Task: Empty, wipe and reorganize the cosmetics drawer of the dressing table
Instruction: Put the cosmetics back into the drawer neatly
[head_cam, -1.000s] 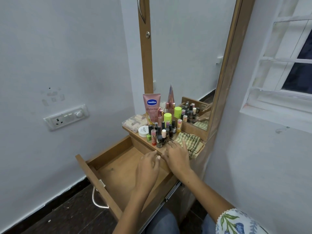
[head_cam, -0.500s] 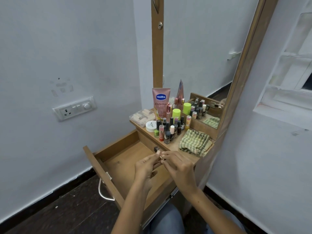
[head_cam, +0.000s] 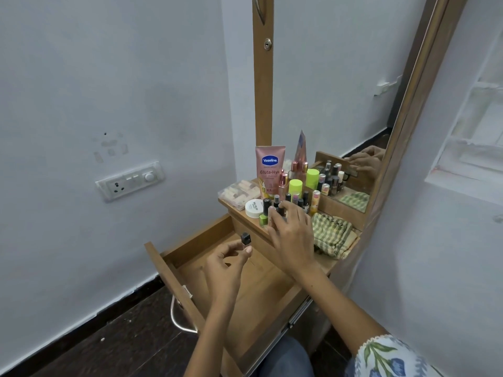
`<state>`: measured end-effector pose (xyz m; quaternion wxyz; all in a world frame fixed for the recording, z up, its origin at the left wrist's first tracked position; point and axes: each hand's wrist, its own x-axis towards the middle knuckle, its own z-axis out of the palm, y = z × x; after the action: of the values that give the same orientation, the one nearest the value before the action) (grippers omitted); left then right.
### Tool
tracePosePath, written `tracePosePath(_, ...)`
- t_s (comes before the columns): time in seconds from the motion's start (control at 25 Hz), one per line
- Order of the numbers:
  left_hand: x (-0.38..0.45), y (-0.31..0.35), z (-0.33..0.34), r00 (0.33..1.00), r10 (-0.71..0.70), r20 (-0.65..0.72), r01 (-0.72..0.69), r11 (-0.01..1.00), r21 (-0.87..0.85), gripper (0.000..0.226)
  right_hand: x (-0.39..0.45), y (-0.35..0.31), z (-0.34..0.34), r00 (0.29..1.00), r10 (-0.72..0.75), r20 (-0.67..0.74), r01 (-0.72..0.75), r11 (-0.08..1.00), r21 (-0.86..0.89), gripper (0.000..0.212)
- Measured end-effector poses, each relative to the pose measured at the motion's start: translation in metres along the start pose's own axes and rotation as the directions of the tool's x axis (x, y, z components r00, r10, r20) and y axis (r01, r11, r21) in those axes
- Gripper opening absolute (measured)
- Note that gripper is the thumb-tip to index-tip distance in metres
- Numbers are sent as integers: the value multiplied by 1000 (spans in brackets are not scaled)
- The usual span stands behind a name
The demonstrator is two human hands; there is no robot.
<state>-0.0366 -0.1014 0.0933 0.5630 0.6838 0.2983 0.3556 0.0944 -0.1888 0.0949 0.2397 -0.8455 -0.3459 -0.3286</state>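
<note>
While the drawer (head_cam: 245, 289) stands pulled out with its floor bare, your left hand (head_cam: 226, 268) pinches a small dark bottle (head_cam: 245, 238) between thumb and fingertips just above it. Set that bottle down upright near a back corner, so rows can build forward. To its right, your right hand (head_cam: 292, 235) reaches with loosely spread fingers into the cluster of nail-polish bottles (head_cam: 283, 206) on the dressing table top (head_cam: 246, 216); whether it grips one yet I cannot tell. Lift one bottle straight up, or its neighbours may topple. The folded checked cloth (head_cam: 333, 235) lies just beside that hand.
</note>
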Motion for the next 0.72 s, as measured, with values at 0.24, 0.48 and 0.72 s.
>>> tracePosePath(0.24, 5, -5, -9, 999, 35, 5, -35, 999, 40, 21, 18, -1, 7, 999, -5, 36, 4, 1000, 27, 28)
tracePosePath(0.48, 5, -35, -12, 993, 92, 71, -102, 983, 154, 21, -12, -13, -16, 978, -85, 188, 15, 938, 347, 15)
tracePosePath(0.72, 4, -63, -1, 974, 151, 171, -200, 927, 319, 13, -48, 0, -8, 809, 33, 587, -191, 959, 209, 11)
